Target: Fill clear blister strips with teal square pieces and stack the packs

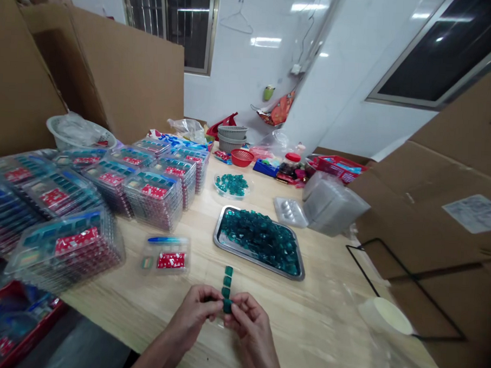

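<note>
My left hand (193,312) and my right hand (250,328) meet over the near edge of the wooden table (313,317). Together they pinch the near end of a short row of small green square pieces (227,286), which runs away from me. Just beyond lies a metal tray (222,234) heaped with the same green pieces. To the left of the row rests a single clear plastic pack (166,255) with a red label and a blue pen inside.
Stacks of filled clear packs (155,196) cover the table's left side. A small dish of green pieces (231,184), empty clear trays (330,204), baskets (232,137) and a red bowl (242,158) lie further back. Large cardboard boxes (443,214) stand right and left. A tape roll (386,315) sits near right.
</note>
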Tool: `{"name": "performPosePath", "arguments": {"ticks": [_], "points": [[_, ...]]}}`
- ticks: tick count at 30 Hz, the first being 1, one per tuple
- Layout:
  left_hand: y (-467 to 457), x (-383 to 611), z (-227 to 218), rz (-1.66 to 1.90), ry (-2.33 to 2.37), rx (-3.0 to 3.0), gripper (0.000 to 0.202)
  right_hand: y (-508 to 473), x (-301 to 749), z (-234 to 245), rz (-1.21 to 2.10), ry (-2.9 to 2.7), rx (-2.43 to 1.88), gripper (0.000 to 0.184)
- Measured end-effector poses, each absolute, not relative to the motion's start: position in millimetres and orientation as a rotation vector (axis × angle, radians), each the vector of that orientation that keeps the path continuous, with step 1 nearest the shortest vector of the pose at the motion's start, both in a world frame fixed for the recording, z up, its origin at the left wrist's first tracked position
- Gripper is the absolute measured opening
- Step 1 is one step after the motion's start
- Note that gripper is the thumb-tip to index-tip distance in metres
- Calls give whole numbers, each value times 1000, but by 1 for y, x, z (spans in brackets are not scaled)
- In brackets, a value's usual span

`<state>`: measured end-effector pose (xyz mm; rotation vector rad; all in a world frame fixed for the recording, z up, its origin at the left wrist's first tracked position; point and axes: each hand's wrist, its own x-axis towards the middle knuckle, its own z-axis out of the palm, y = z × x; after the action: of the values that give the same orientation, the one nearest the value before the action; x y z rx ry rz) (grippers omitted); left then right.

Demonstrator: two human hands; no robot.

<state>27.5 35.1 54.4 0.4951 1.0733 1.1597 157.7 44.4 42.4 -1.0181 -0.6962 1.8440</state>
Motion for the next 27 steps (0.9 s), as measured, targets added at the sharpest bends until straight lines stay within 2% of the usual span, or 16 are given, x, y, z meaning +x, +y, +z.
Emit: {"name": "performPosePath", "arguments": {"ticks": [4,11,16,20,27], "points": [[39,25,51,1152,1004,497,24,49,165,36,1830,-750,-1040,32],[50,29,49,1092,1116,629,25,66,176,30,1653,-1187,-1136,28],[51,29,35,1036,1355,859,3,69,179,22,1563,-1389,-1250,18],[50,26,23,929,1464,1020,14,66,178,11,1439,-1563,-1330,8],[55,26,17,786,1724,1407,17,65,169,6,1348,-1686,-1374,9]]}}
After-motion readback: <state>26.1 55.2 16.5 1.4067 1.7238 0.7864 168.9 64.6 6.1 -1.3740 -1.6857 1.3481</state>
